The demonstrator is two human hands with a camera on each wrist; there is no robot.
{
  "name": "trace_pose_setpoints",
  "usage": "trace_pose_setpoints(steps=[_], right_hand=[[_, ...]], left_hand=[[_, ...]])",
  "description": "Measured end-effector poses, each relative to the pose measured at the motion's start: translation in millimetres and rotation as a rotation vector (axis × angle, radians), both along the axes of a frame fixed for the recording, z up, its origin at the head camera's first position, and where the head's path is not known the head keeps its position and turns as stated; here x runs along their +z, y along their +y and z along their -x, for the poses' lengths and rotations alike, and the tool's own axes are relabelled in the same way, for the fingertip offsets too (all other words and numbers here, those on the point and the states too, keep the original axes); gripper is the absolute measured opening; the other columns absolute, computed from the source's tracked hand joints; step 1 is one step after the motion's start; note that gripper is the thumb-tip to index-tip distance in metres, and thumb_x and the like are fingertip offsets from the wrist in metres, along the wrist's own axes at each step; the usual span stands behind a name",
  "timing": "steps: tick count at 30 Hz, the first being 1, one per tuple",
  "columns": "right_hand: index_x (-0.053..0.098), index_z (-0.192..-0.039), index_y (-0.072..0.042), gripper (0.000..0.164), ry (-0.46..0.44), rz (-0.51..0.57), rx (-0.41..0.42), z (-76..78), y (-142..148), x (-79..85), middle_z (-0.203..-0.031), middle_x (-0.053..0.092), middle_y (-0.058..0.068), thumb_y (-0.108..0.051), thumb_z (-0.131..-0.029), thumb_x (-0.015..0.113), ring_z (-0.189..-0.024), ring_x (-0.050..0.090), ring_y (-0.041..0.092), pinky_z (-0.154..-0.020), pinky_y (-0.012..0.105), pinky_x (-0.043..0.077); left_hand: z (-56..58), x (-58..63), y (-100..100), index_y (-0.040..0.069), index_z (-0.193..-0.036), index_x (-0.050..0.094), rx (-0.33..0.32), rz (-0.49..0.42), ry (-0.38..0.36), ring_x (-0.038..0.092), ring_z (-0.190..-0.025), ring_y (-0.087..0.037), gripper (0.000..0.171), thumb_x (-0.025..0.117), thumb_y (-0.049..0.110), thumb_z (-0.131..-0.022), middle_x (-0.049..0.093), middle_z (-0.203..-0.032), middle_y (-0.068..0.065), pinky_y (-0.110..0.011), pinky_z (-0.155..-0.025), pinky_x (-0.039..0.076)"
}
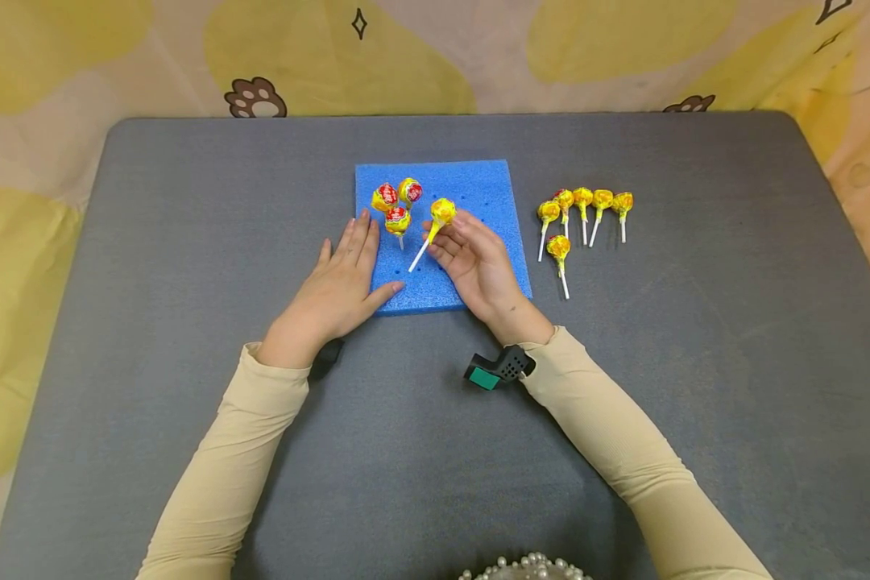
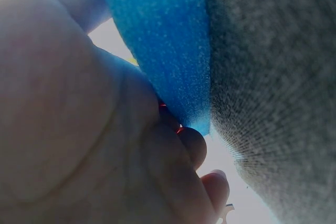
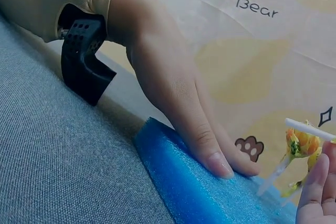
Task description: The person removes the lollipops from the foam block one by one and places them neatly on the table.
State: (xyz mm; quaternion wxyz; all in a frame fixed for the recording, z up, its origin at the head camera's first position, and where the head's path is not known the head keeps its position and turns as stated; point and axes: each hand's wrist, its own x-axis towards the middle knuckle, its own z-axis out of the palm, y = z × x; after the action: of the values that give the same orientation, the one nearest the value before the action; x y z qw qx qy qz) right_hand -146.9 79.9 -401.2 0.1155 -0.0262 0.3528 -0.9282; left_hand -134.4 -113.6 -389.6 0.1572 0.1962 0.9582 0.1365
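A blue foam block with small holes lies on the grey table. Three lollipops in red and yellow wrappers stand in its left part. My left hand rests along the block's left edge, fingers straight, with the thumb on the top face. The right wrist view also shows this left thumb pressing the foam. Above the block, my right hand pinches a yellow lollipop near its wrapped head. Its white stick points down and left, the lower end free over the foam.
To the right of the block, several yellow lollipops lie in a row, with one lollipop nearer the front. A patterned yellow cloth hangs behind the table. Pearl-like beads show at the front edge of the head view.
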Motion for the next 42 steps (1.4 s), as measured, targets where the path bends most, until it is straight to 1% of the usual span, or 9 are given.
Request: trace_pose_setpoints(steps=[11,18,20,23,26,28,31,39,42], right_hand=[[0.065,-0.099,-0.003,0.033,0.006,-0.011,0.008,-2.1,2.3,0.5,-0.091,0.064,0.011,0.002,-0.097,0.032,-0.089,0.063,0.020,-0.082,0.030,0.049],[0.066,-0.101,-0.002,0.033,0.007,0.017,0.032,-8.8,11.6,0.1,-0.094,0.065,0.009,0.001,-0.098,0.033,-0.089,0.062,0.019,-0.083,0.029,0.049],[0.065,-0.103,-0.001,0.027,0.019,0.018,0.038,-11.2,15.2,-1.0,-0.096,0.065,0.010,0.001,-0.097,0.038,-0.091,0.063,0.019,-0.084,0.030,0.049],[0.063,-0.106,0.000,0.016,0.052,0.013,0.042,-15.0,20.4,-3.2,-0.098,0.064,0.011,-0.004,-0.093,0.056,-0.092,0.063,0.020,-0.084,0.030,0.049],[0.063,-0.108,0.001,0.028,0.086,-0.002,0.032,-18.7,25.3,-4.9,-0.098,0.065,0.011,-0.013,-0.084,0.072,-0.093,0.063,0.020,-0.084,0.031,0.049],[0.063,-0.107,0.000,0.034,0.104,-0.011,0.022,-20.8,28.7,-5.4,-0.098,0.064,0.011,-0.016,-0.081,0.076,-0.092,0.063,0.020,-0.084,0.031,0.049],[0.064,-0.106,-0.001,0.033,0.127,-0.012,0.004,-23.6,34.8,-5.9,-0.098,0.064,0.009,-0.017,-0.080,0.077,-0.092,0.063,0.019,-0.085,0.031,0.049],[0.065,-0.105,0.001,0.025,0.176,0.012,-0.038,-27.8,54.8,-5.8,-0.096,0.065,0.010,-0.011,-0.084,0.072,-0.091,0.064,0.020,-0.087,0.031,0.049],[0.065,-0.105,0.001,0.023,0.191,0.007,-0.070,-29.4,63.2,-5.5,-0.097,0.065,0.010,-0.010,-0.085,0.071,-0.090,0.064,0.020,-0.087,0.031,0.049]], left_hand=[[0.1,0.6,0.7,-0.002,-0.149,-0.002,0.000,-0.004,0.000,-0.010,-0.142,-0.029,0.086,0.042,0.050,-0.096,-0.013,-0.155,-0.016,-0.055,-0.111,0.002],[0.0,0.1,-0.1,-0.001,-0.149,-0.003,-0.001,-0.012,-0.003,-0.011,-0.142,-0.028,0.086,0.042,0.050,-0.096,-0.014,-0.155,-0.015,-0.055,-0.111,0.001],[-0.1,0.2,-0.3,-0.001,-0.149,-0.003,-0.001,-0.015,-0.003,-0.010,-0.142,-0.028,0.086,0.042,0.050,-0.096,-0.013,-0.155,-0.015,-0.055,-0.111,0.001],[-0.1,-0.1,-0.6,-0.001,-0.149,-0.003,-0.001,-0.019,-0.001,-0.010,-0.142,-0.028,0.086,0.043,0.049,-0.096,-0.013,-0.156,-0.015,-0.055,-0.111,0.002],[-0.1,-0.3,-0.9,-0.001,-0.149,-0.003,-0.001,-0.022,0.001,-0.009,-0.142,-0.028,0.086,0.043,0.049,-0.096,-0.013,-0.156,-0.015,-0.055,-0.111,0.002],[-0.2,-0.2,-1.1,-0.001,-0.149,-0.003,-0.002,-0.023,-0.001,-0.010,-0.142,-0.028,0.086,0.042,0.049,-0.097,-0.013,-0.156,-0.015,-0.055,-0.111,0.002],[-0.4,0.1,-1.6,-0.001,-0.149,-0.004,-0.005,-0.024,-0.004,-0.011,-0.142,-0.027,0.086,0.042,0.049,-0.097,-0.014,-0.156,-0.014,-0.055,-0.111,0.002],[-0.4,0.9,-1.9,0.000,-0.149,-0.005,-0.012,-0.029,-0.003,-0.010,-0.142,-0.029,0.085,0.041,0.049,-0.097,-0.015,-0.155,-0.014,-0.055,-0.111,0.001],[-0.6,0.9,-1.9,0.000,-0.149,-0.005,-0.013,-0.035,-0.004,-0.011,-0.142,-0.028,0.085,0.041,0.048,-0.097,-0.015,-0.155,-0.014,-0.055,-0.111,0.001]])
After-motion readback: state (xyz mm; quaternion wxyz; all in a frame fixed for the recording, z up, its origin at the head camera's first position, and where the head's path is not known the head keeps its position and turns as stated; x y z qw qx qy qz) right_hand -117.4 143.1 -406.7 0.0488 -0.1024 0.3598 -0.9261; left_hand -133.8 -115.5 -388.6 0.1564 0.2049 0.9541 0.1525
